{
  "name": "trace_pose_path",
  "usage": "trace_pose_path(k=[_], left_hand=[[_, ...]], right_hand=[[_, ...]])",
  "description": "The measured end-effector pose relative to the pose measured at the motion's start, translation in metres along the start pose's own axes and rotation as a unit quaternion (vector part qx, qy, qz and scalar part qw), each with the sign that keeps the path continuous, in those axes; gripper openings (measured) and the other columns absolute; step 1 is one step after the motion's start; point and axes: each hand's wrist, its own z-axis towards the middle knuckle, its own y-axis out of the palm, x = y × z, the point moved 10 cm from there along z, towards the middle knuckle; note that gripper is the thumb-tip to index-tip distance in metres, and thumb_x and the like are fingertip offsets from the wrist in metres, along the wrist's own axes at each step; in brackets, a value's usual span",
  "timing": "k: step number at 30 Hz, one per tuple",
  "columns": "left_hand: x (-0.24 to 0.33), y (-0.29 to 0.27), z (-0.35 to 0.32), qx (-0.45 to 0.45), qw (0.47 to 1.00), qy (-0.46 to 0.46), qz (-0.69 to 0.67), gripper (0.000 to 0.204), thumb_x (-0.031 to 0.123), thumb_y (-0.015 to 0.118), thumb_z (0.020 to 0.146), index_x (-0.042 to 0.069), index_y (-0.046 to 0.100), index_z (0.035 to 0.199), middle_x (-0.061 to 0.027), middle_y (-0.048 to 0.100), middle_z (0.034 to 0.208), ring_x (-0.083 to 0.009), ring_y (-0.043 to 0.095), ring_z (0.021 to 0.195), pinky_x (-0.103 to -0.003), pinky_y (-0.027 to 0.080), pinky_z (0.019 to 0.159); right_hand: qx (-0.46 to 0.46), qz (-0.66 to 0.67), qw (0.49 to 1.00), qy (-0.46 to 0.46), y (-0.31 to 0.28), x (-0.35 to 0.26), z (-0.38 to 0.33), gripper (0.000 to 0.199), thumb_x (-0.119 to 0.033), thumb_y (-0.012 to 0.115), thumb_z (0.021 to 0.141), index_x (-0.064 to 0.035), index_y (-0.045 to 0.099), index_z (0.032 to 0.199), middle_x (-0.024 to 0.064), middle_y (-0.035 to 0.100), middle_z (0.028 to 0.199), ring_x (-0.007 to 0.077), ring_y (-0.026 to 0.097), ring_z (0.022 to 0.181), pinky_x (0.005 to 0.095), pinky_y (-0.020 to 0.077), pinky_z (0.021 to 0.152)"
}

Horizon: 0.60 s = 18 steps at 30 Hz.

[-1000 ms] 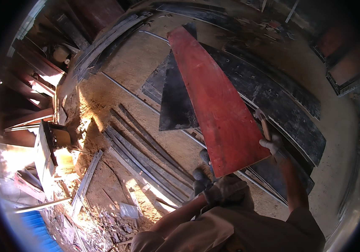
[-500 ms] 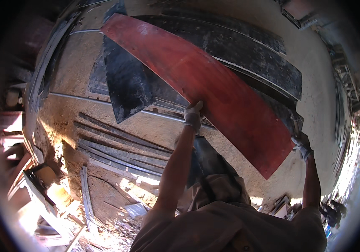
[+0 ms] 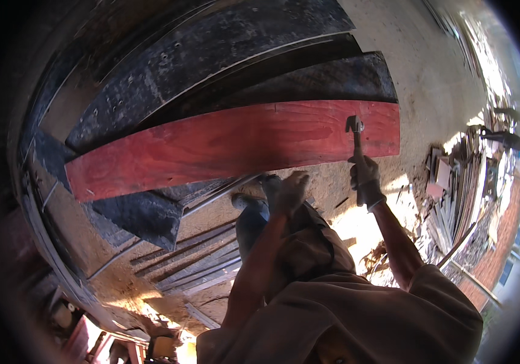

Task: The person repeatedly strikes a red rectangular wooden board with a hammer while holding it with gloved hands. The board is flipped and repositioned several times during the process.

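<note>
A long red plywood board (image 3: pixel 229 145) lies across in front of me, on top of dark boards. My right hand (image 3: pixel 366 182), in a grey glove, is closed around the handle of a claw hammer (image 3: pixel 355 130). The hammer's head is over the board's right end. My left hand (image 3: pixel 292 191), also gloved, is apart from the board, just on my side of its near edge. Its fingers are curled closed; whatever they may hold is hidden.
Black panels (image 3: pixel 211 51) are stacked beyond the red board. A dark, irregular sheet (image 3: pixel 141 215) and a metal pipe (image 3: pixel 220 193) lie by its near side. Long wooden strips (image 3: pixel 193 252) rest on the dusty ground at left. Scrap wood (image 3: pixel 454 200) is heaped at right.
The red board, held by my left hand before, now lies on the dark boards. My left hand has let go and drawn back. The hammer in my right hand now shows over the board's right end.
</note>
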Motion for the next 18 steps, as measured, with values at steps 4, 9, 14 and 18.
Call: trace_pose_path(k=[4,9,14,18], left_hand=[[-0.032,-0.171,0.010,0.229,0.942,0.091,0.229,0.059,0.044,0.062,0.103,0.003,0.053,0.145,-0.0228,0.061,0.140,-0.0431,0.058,0.128,-0.052,0.049,0.104],[-0.074,-0.315,0.070,0.189,0.839,0.080,0.505,0.078,0.056,0.055,0.104,0.005,0.033,0.159,-0.0272,0.037,0.161,-0.0480,0.038,0.147,-0.063,0.034,0.117],[-0.104,-0.325,0.120,0.126,0.784,0.146,0.590,0.079,0.056,0.052,0.105,0.007,0.029,0.162,-0.0244,0.030,0.166,-0.0463,0.031,0.152,-0.065,0.030,0.120],[-0.144,-0.302,0.130,0.122,0.783,0.200,0.576,0.080,0.058,0.048,0.105,0.008,0.027,0.163,-0.0233,0.031,0.166,-0.0459,0.032,0.152,-0.064,0.029,0.121]], right_hand=[[0.061,0.082,0.995,-0.015,0.019,0.052,-0.026,0.026,-0.026,0.069,0.099,-0.0026,0.062,0.108,0.0044,0.063,0.077,0.0123,0.057,0.056,0.0300,0.0459,0.049],[-0.043,0.268,0.938,0.213,0.097,0.140,-0.011,0.023,-0.031,0.068,0.101,-0.0105,0.060,0.095,-0.0028,0.049,0.067,0.0091,0.046,0.053,0.0278,0.0355,0.045],[0.079,0.330,0.926,0.166,0.169,0.183,-0.010,0.039,-0.048,0.062,0.104,-0.0092,0.062,0.099,-0.0033,0.049,0.069,0.0104,0.047,0.052,0.0272,0.0405,0.047],[0.172,0.463,0.856,0.156,0.216,0.192,-0.007,0.052,-0.051,0.062,0.103,-0.0007,0.061,0.112,0.0007,0.056,0.071,0.0124,0.052,0.051,0.0320,0.0449,0.046]])
